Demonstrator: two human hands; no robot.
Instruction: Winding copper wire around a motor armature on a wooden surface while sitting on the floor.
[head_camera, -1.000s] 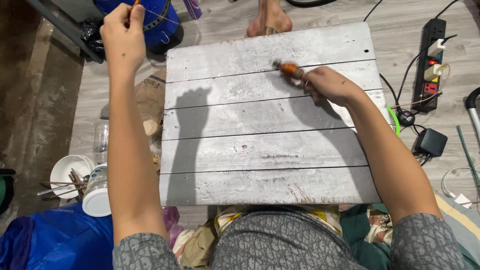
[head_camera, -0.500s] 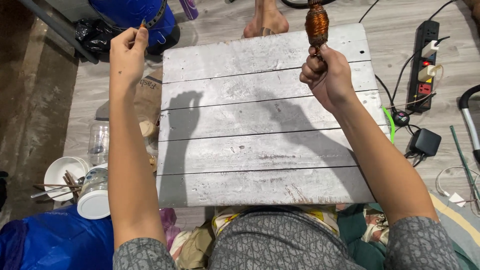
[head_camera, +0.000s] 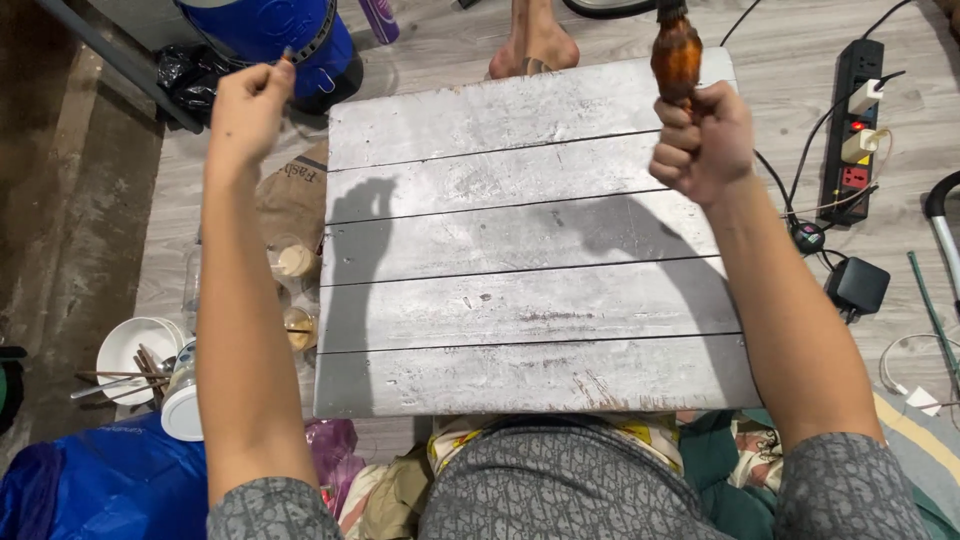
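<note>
The right hand (head_camera: 703, 140) is raised over the far right part of the board (head_camera: 520, 260), fist clamped around the lower end of a brown spindle (head_camera: 677, 52) that stands nearly upright, its top running out of view at the upper edge. The forearm runs straight back from the fist to the grey sleeve at the board's near right corner. The left hand (head_camera: 248, 108) is lifted off the board's far left corner, fingers pinched together on something thin; what it is cannot be made out. That arm stretches long and straight beside the board's left edge. The two hands are well apart, with the whole width of the board between them.

Both hands throw shadows on the planks. Left of the board lie a white bowl (head_camera: 130, 345) with sticks, a white-lidded jar (head_camera: 182, 410) and a paper bag (head_camera: 292, 190). Beyond the far left corner stands a blue drum (head_camera: 270, 30). Right of the board is a power strip (head_camera: 855, 130) with plugs, and a black adapter (head_camera: 858, 285) nearer. A bare foot (head_camera: 535, 40) rests just past the far edge.

A second ago the right hand lay low on the planks with the spindle flat; half a second ago it was already lifted and upright, and it now sits a little nearer the board's right edge. The left hand has kept its place.
</note>
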